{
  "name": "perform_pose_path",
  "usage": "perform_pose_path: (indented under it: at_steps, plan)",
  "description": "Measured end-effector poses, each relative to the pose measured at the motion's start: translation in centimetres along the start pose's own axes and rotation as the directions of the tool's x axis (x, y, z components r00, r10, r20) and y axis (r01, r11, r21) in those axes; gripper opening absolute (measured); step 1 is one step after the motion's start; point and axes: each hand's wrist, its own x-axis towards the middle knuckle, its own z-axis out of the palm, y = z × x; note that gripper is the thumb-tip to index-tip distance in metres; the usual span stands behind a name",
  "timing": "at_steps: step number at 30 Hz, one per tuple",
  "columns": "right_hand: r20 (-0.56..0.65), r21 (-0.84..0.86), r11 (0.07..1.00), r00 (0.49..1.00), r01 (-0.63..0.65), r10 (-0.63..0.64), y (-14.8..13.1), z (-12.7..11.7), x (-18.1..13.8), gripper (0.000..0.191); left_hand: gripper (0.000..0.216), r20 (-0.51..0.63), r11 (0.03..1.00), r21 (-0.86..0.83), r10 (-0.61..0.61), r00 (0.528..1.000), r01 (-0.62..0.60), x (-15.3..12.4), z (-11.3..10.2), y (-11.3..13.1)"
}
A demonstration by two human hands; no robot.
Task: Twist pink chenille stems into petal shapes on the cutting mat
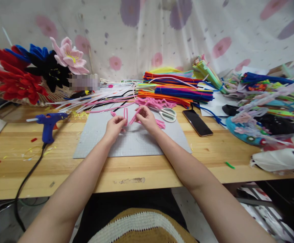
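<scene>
Both hands meet over a grey cutting mat (126, 143) on the wooden table. My left hand (115, 127) is closed, pinching the lower end of a bent pink pipe cleaner (126, 114). My right hand (146, 118) is also closed, its fingers gripping the other part of the same pink pipe cleaner. Several more bent pink pipe cleaner pieces (159, 124) lie on the mat just right of my right hand, and a loose pink heap (153, 102) sits behind it.
White-handled scissors (168, 114) and a dark phone (197, 123) lie right of the mat. A blue glue gun (49, 123) stands at left with its cord trailing off the table. Stacks of coloured pipe cleaners (177, 89) fill the back; finished flowers (35, 71) sit at far left.
</scene>
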Motion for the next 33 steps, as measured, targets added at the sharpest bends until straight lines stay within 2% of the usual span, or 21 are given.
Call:
perform_pose_path:
  at_steps: [3,8,13,21,28,33]
  plan:
    - [-0.021,-0.050,0.998,0.999,0.049,-0.050,0.3,0.2,-0.1,0.016,0.025,-0.001,0.999,-0.025,-0.022,1.000,0.022,0.0,0.2,0.0]
    - [-0.034,-0.288,0.953,0.993,0.095,-0.109,0.2,0.4,-0.5,0.016,0.026,-0.009,0.999,-0.028,-0.033,0.999,0.033,-0.1,0.5,-0.1]
    - [-0.139,-0.432,0.892,0.968,0.131,-0.209,-0.8,0.5,-0.8,0.017,0.023,0.001,0.999,0.009,-0.054,0.999,0.054,-0.2,0.7,0.0]
    - [-0.054,-0.512,0.839,0.968,0.184,-0.246,-0.8,0.8,-0.9,0.018,0.023,-0.010,0.999,0.009,-0.051,0.999,0.051,-0.3,0.7,0.0]
    - [-0.135,-0.424,0.885,0.953,0.193,-0.272,-1.1,0.6,-1.0,0.018,0.021,-0.071,0.999,0.004,-0.035,0.997,0.035,-0.1,0.7,0.0]
    - [-0.040,-0.515,0.829,0.961,0.216,-0.275,-0.8,0.9,-1.1,0.019,0.019,-0.075,0.998,-0.002,-0.056,0.996,0.056,-0.1,0.8,0.1]
